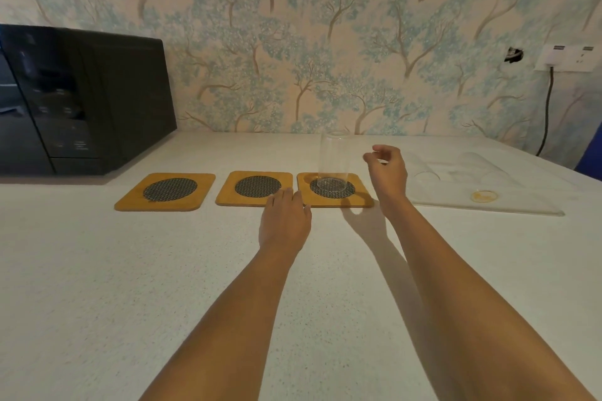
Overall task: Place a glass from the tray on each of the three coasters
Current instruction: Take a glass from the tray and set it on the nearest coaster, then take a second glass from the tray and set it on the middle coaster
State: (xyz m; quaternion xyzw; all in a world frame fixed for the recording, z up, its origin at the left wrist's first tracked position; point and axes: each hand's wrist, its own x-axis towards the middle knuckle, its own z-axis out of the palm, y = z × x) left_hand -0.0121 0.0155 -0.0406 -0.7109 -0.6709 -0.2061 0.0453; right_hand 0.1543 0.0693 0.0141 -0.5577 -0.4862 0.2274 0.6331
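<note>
Glass: one tall clear drinking glass stands upright on the rightmost of three square wooden coasters with dark mesh centres. The middle coaster and left coaster are bare. The right hand hovers beside the glass, fingers loosely curled, empty. The left hand rests flat on the white counter. Two more glasses appear to lie on the clear tray at right, so two placements remain.

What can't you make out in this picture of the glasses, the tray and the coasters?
- Glasses on the tray, head view: clear on pale, so their number and position are unclear.
- Left hand fingertips: whether they touch the coaster is unclear.
- Microwave: cut off by the left edge.
</note>
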